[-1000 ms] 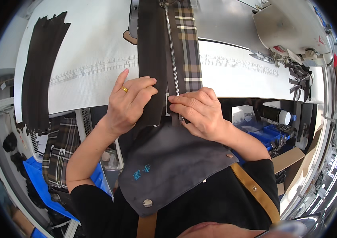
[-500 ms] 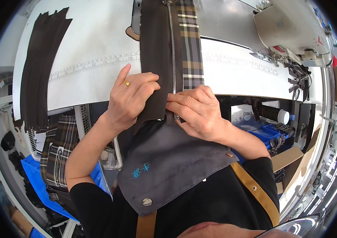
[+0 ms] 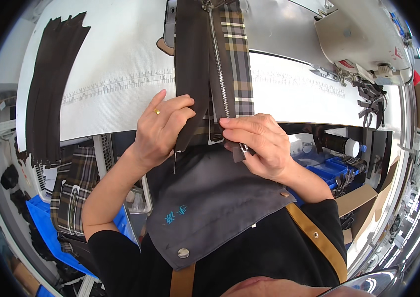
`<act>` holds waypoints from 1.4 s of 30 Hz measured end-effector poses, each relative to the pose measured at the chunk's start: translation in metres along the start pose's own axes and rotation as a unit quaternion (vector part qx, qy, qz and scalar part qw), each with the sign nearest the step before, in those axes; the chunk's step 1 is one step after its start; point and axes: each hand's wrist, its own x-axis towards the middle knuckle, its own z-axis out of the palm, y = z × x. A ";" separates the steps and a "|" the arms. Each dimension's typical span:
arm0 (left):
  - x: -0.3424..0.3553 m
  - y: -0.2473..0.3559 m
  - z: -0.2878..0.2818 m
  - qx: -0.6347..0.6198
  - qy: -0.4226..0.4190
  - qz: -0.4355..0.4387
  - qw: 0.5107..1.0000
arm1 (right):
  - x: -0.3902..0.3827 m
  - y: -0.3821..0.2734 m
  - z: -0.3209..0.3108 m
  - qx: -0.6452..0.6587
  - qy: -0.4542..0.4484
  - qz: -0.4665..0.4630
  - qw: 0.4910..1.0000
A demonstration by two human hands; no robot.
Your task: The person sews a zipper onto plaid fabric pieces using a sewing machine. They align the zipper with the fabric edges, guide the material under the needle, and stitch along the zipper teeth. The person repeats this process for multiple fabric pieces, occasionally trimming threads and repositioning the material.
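A plaid fabric piece (image 3: 237,44) lies upright across the table, with a dark fabric strip (image 3: 190,59) and a metal zipper (image 3: 219,67) over it. My left hand (image 3: 163,128) grips the strip's lower edge with bent fingers, index raised. In my right hand (image 3: 254,146), fingers and thumb pinch the zipper's lower end, pulled to the right, its metal slider showing between them. Between my hands, plaid and a narrow white-edged opening show below the zipper tape. At the top, a metal presser foot (image 3: 207,6) rests on the zipper.
A sewing machine (image 3: 358,34) stands on the white table (image 3: 111,64) at right, beside dark clips (image 3: 371,99). Dark zipper tapes (image 3: 54,74) lie at left. Below are plaid pieces (image 3: 69,208), blue bins (image 3: 326,171), a bottle (image 3: 341,145) and cardboard (image 3: 353,198).
My right hand has moved rightward with the zipper's lower end, uncovering plaid fabric and a white-edged opening. My left hand has shifted slightly, the dark strip's lower edge with it.
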 end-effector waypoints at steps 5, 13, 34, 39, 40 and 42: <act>-0.001 0.000 0.001 -0.014 0.016 -0.008 1.000 | -0.004 0.002 0.014 -0.007 -0.024 -0.007 1.000; 0.001 0.001 -0.002 -0.012 -0.016 -0.012 1.000 | 0.004 -0.002 0.014 -0.065 -0.068 -0.037 0.995; 0.009 0.003 -0.015 0.038 -0.125 -0.002 0.991 | 0.015 0.008 -0.009 -0.057 -0.151 -0.053 0.986; 0.011 0.004 -0.017 0.014 -0.137 -0.016 0.990 | 0.022 0.022 0.003 -0.154 -0.188 0.013 0.970; 0.011 0.004 -0.019 0.008 -0.141 -0.017 0.990 | 0.017 0.021 0.006 -0.160 -0.182 0.018 0.970; 0.015 0.001 -0.027 0.005 -0.209 -0.012 0.978 | 0.007 0.019 0.008 -0.168 -0.170 0.019 0.971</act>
